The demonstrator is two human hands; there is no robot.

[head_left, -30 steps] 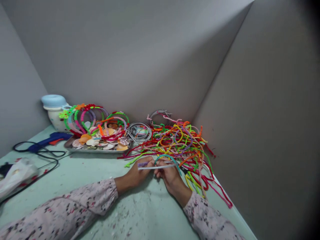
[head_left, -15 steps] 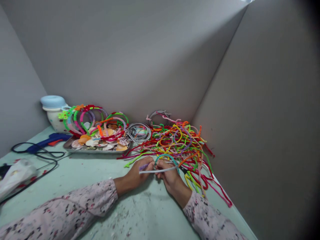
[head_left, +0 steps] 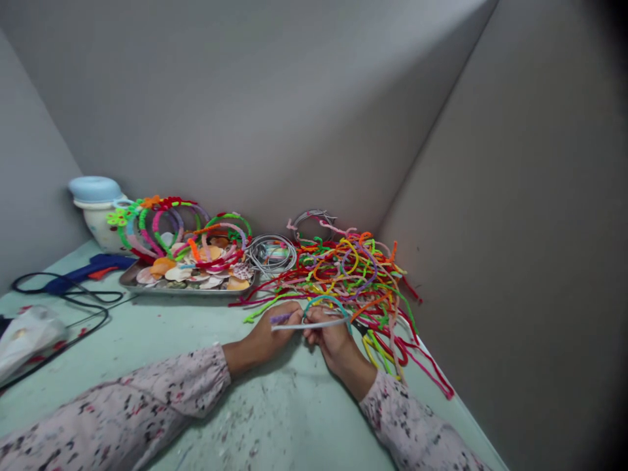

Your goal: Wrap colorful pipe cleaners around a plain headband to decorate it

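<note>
My left hand (head_left: 269, 333) is closed, its fingers pinched together with a short purple pipe cleaner (head_left: 279, 319) poking out toward the left. Facing it, fingertips almost touching, my right hand (head_left: 334, 341) is closed on a teal pipe cleaner (head_left: 328, 298) that arches up over the knuckles. A whitish pipe cleaner (head_left: 314, 324) runs nearly level across the front of both hands. Where these strands meet is hidden by the fingers. Both hands are just above the pale green tabletop (head_left: 294, 405), in front of a tangled pile of colourful pipe cleaners (head_left: 348, 268).
Left of the pile lie coiled grey wire (head_left: 272, 254) and a metal tray (head_left: 181, 292) of seashells, with fuzzy wrapped headbands on it. Farther left are a blue glue gun (head_left: 83, 273), a black cord (head_left: 105, 317), a blue-lidded jar (head_left: 98, 212) and a white plastic bag (head_left: 32, 340). Grey walls enclose the table.
The view has tilted slightly, so the scene sits a little higher and the left-side items farther left. Both hands keep almost the same pose and hold on the pipe cleaners.
</note>
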